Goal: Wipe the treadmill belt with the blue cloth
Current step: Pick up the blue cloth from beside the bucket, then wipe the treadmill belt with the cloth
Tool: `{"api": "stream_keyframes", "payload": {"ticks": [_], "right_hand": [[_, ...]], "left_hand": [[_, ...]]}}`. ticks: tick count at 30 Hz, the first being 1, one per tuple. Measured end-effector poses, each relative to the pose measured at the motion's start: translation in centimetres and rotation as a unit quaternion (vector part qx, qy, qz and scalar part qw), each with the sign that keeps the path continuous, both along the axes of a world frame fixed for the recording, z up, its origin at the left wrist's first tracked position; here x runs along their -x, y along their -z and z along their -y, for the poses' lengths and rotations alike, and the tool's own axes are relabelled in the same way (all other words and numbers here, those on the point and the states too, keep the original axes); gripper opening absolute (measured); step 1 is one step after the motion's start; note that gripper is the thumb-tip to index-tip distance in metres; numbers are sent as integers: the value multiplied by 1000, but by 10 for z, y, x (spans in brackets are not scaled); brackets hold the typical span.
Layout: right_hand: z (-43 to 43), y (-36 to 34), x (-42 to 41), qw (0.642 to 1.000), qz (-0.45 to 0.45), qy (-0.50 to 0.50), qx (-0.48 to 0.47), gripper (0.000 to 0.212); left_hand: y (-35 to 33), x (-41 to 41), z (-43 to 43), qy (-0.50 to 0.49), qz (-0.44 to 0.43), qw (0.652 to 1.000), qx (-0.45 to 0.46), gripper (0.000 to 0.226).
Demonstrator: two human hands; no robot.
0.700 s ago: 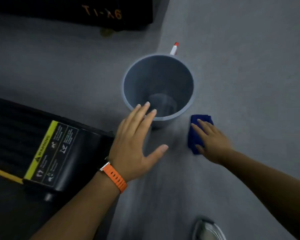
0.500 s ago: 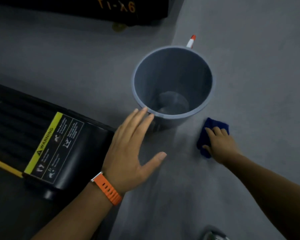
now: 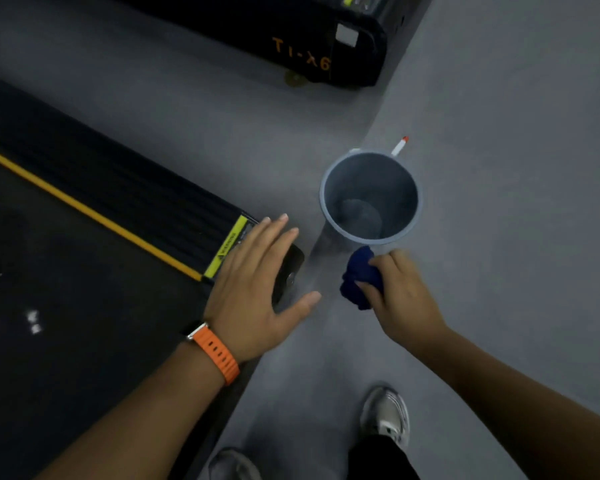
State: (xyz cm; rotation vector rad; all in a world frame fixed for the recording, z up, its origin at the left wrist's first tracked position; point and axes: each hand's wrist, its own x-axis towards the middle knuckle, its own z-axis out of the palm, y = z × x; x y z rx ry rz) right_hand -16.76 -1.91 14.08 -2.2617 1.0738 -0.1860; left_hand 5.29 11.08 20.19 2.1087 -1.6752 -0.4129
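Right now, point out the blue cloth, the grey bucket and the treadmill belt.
blue cloth (image 3: 354, 275), head view, exposed bunched fabric.
grey bucket (image 3: 394, 181), head view, inner wall.
treadmill belt (image 3: 77, 292), head view, dark running surface.

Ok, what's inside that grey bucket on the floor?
The bucket shows only bare grey walls and a round bottom, nothing lying inside. Its near inner wall is hidden below the rim; whether it holds water cannot be told.

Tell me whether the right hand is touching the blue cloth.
Touching. The head view shows the right hand with its fingers curled round the bunched blue cloth, gripping it close to the grey bucket.
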Motion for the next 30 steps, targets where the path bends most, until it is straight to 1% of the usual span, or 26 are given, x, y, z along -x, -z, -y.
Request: {"api": "stream_keyframes", "payload": {"ticks": [2, 4, 6, 8, 10, 13, 15, 17, 20, 23, 25, 30], "right_hand": [[-9, -87, -19, 998, 41, -4, -41, 22], [-16, -160, -36, 995, 44, -6, -93, 20], [-27, -247, -65, 991, 42, -31, -122, 19], [-46, -334, -105, 987, 66, -70, -125, 23], [-73, -406, -149, 982, 85, -119, -121, 34], [-127, -489, -222, 961, 107, -207, -150, 42], [-168, -527, -267, 947, 125, -253, -157, 45], [-210, -557, -305, 933, 132, -280, -184, 44], [-270, -586, -350, 914, 115, -322, -216, 31], [-314, -604, -386, 907, 109, -341, -222, 28], [-333, -612, -410, 905, 109, -348, -218, 28], [-354, -622, -475, 905, 119, -366, -182, 28]], "left_hand": [[-65, -12, -14, -22, 2, 1000, -11, 83], [-120, -24, -30, -43, 0, 999, -4, 81], [-200, -46, -60, -87, 8, 996, 9, 79], [-279, -71, -98, -145, 21, 989, 21, 78], [-346, -97, -141, -205, 40, 977, 29, 77], [-427, -133, -219, -304, 78, 949, 38, 76], [-470, -151, -272, -367, 102, 923, 50, 76], [-501, -168, -325, -423, 112, 897, 57, 76], [-530, -191, -396, -483, 115, 867, 51, 78], [-543, -211, -448, -513, 113, 850, 45, 79], [-548, -226, -468, -524, 115, 843, 34, 79], [-547, -272, -476, -540, 103, 835, 21, 78]]}}
